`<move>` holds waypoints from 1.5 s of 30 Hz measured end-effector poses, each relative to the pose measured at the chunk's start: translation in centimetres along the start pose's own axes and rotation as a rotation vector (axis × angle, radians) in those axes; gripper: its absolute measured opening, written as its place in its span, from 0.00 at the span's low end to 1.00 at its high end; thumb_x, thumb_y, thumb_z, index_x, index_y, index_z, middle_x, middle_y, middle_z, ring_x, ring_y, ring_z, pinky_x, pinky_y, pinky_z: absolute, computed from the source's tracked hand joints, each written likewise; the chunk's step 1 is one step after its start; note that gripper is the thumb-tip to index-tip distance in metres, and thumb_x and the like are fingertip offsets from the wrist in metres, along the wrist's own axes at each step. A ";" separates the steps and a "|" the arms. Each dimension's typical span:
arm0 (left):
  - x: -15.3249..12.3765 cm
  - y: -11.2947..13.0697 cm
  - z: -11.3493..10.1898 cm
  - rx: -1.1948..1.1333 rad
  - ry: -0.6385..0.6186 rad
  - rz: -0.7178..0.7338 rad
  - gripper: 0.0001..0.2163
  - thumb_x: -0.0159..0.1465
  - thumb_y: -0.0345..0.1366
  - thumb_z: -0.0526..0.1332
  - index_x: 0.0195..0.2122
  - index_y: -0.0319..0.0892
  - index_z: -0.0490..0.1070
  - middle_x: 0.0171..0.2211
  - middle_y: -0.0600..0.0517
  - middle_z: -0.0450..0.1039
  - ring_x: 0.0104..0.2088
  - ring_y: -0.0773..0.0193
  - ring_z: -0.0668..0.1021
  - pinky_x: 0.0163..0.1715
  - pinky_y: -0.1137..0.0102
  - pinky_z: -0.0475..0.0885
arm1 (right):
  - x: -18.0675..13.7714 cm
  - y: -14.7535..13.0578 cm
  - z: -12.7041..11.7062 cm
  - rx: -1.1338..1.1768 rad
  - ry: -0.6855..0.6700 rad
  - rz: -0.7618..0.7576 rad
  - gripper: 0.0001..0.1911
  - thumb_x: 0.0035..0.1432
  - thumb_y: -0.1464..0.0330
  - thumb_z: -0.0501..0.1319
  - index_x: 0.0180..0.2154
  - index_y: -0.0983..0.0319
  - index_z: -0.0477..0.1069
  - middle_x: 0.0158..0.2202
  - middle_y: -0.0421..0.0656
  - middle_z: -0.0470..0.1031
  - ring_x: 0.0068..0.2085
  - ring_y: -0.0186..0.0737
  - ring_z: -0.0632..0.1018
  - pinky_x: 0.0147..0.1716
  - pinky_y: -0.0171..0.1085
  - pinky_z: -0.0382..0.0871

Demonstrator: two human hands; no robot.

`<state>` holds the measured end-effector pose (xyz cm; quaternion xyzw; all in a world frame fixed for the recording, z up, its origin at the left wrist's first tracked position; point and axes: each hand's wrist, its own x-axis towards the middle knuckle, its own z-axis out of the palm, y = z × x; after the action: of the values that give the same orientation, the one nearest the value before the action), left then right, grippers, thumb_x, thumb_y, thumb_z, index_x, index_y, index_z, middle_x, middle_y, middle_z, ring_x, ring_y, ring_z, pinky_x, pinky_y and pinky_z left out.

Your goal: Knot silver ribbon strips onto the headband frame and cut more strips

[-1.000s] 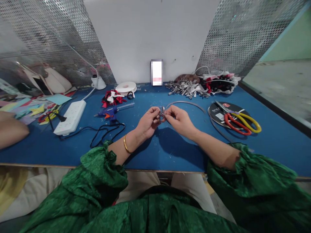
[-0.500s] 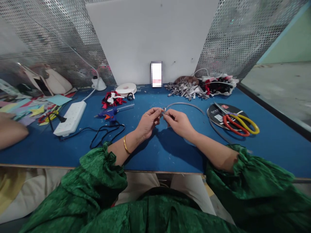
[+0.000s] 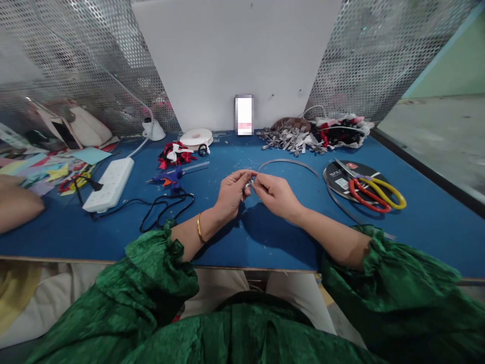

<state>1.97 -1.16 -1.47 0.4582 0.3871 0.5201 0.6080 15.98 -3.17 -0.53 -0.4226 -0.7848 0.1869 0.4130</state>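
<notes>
My left hand [image 3: 232, 193] and my right hand [image 3: 276, 195] meet fingertip to fingertip over the middle of the blue table [image 3: 235, 237]. Both pinch the near end of a grey ribbon [image 3: 290, 162], folded small between the fingers. The ribbon arcs away to the right toward a black spool [image 3: 337, 177]. A gold bangle sits on my left wrist. Green sleeves cover both forearms.
A blue glue gun [image 3: 171, 177] with black cord and a white power strip [image 3: 109, 184] lie left. Red and yellow scissors [image 3: 373, 192] rest on the spool. A pile of grey bows [image 3: 291, 139], a red ribbon heap [image 3: 174, 153] and white tape roll [image 3: 196, 137] stand behind. Another person's arm [image 3: 17, 207] is far left.
My hands have stayed together at the centre and shifted the pinch slightly; the folded ribbon end is now more hidden by the fingertips. Nothing else moved.
</notes>
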 end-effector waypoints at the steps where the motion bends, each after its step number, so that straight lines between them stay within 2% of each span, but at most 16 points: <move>1: -0.1 0.0 0.1 -0.004 0.009 -0.003 0.11 0.57 0.43 0.66 0.34 0.40 0.76 0.14 0.59 0.62 0.14 0.76 0.61 0.13 0.78 0.49 | 0.0 0.0 0.1 -0.015 0.004 -0.041 0.14 0.61 0.70 0.51 0.23 0.59 0.52 0.21 0.36 0.58 0.24 0.32 0.60 0.26 0.34 0.51; 6: -0.5 0.3 0.2 -0.014 0.030 -0.010 0.10 0.57 0.42 0.66 0.32 0.40 0.76 0.15 0.59 0.62 0.14 0.78 0.60 0.13 0.78 0.47 | -0.4 0.2 0.4 -0.097 0.006 -0.172 0.13 0.60 0.73 0.50 0.25 0.58 0.51 0.23 0.38 0.59 0.25 0.33 0.61 0.27 0.34 0.53; 12: -0.7 0.3 0.1 -0.011 0.027 -0.015 0.09 0.56 0.41 0.66 0.31 0.39 0.76 0.15 0.59 0.61 0.14 0.78 0.60 0.15 0.78 0.49 | -0.9 0.1 0.9 -0.213 -0.016 -0.251 0.11 0.61 0.74 0.49 0.25 0.59 0.55 0.24 0.40 0.64 0.25 0.34 0.62 0.27 0.34 0.52; 20: -0.6 -0.3 0.0 0.010 0.019 -0.048 0.09 0.54 0.40 0.67 0.29 0.38 0.76 0.18 0.58 0.64 0.14 0.79 0.58 0.15 0.76 0.49 | -1.1 0.5 1.5 -0.315 -0.050 -0.342 0.11 0.61 0.74 0.48 0.26 0.60 0.59 0.25 0.42 0.65 0.27 0.36 0.63 0.28 0.36 0.52; 23: -0.3 -0.2 -0.2 0.026 0.001 -0.048 0.10 0.54 0.41 0.68 0.29 0.38 0.77 0.16 0.59 0.63 0.15 0.78 0.58 0.16 0.76 0.49 | -1.1 0.2 1.5 -0.253 -0.040 -0.288 0.12 0.62 0.73 0.48 0.26 0.60 0.59 0.25 0.41 0.65 0.27 0.35 0.63 0.28 0.36 0.53; 28: 0.6 0.7 -0.8 0.009 -0.048 0.041 0.12 0.57 0.44 0.66 0.36 0.41 0.78 0.13 0.61 0.56 0.15 0.76 0.58 0.17 0.76 0.52 | -0.5 -0.5 0.5 0.054 0.067 0.025 0.13 0.64 0.67 0.51 0.27 0.61 0.64 0.24 0.38 0.66 0.27 0.33 0.66 0.29 0.33 0.57; 31: 0.7 1.0 -1.0 0.047 -0.051 0.078 0.14 0.58 0.45 0.65 0.38 0.41 0.78 0.13 0.60 0.57 0.15 0.76 0.58 0.18 0.76 0.52 | -0.2 -0.4 -0.1 0.210 0.019 0.170 0.15 0.64 0.63 0.53 0.27 0.61 0.66 0.22 0.37 0.66 0.25 0.33 0.67 0.29 0.33 0.58; 34: 0.6 1.0 -1.0 0.118 -0.064 0.102 0.14 0.59 0.46 0.64 0.39 0.41 0.78 0.14 0.60 0.58 0.15 0.75 0.59 0.17 0.76 0.52 | 0.0 -0.1 -0.2 0.331 -0.030 0.246 0.16 0.62 0.60 0.56 0.26 0.61 0.66 0.20 0.36 0.66 0.24 0.33 0.67 0.27 0.34 0.59; 38: 0.2 1.2 -0.8 0.163 -0.073 0.098 0.17 0.60 0.47 0.63 0.42 0.40 0.78 0.15 0.59 0.61 0.15 0.75 0.60 0.16 0.76 0.53 | -0.1 0.1 0.2 0.323 -0.047 0.245 0.15 0.60 0.62 0.58 0.24 0.61 0.65 0.19 0.36 0.66 0.23 0.33 0.67 0.27 0.33 0.59; 41: 0.2 1.4 -0.7 0.129 -0.058 0.074 0.22 0.63 0.51 0.57 0.49 0.40 0.74 0.16 0.57 0.65 0.16 0.73 0.64 0.16 0.76 0.55 | -0.2 0.2 0.2 0.236 0.009 0.205 0.14 0.62 0.64 0.56 0.25 0.61 0.66 0.19 0.36 0.66 0.23 0.33 0.66 0.26 0.33 0.58; 43: 0.4 1.3 -0.8 0.096 -0.042 0.023 0.20 0.64 0.49 0.56 0.46 0.39 0.74 0.18 0.55 0.68 0.16 0.73 0.65 0.16 0.76 0.56 | -0.2 0.4 0.0 0.121 0.069 0.132 0.12 0.63 0.65 0.55 0.26 0.61 0.67 0.22 0.38 0.67 0.25 0.34 0.67 0.27 0.33 0.58; 45: 0.6 1.1 -1.0 0.064 -0.052 -0.061 0.14 0.63 0.45 0.58 0.40 0.39 0.75 0.19 0.55 0.69 0.16 0.74 0.65 0.17 0.76 0.57 | -0.2 0.6 -0.3 -0.033 0.104 0.037 0.12 0.64 0.66 0.54 0.28 0.61 0.68 0.26 0.41 0.70 0.29 0.35 0.69 0.30 0.33 0.58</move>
<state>0.83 -0.36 -0.71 0.4787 0.4013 0.4764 0.6187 16.57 -3.03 -0.86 -0.4529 -0.7573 0.1595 0.4426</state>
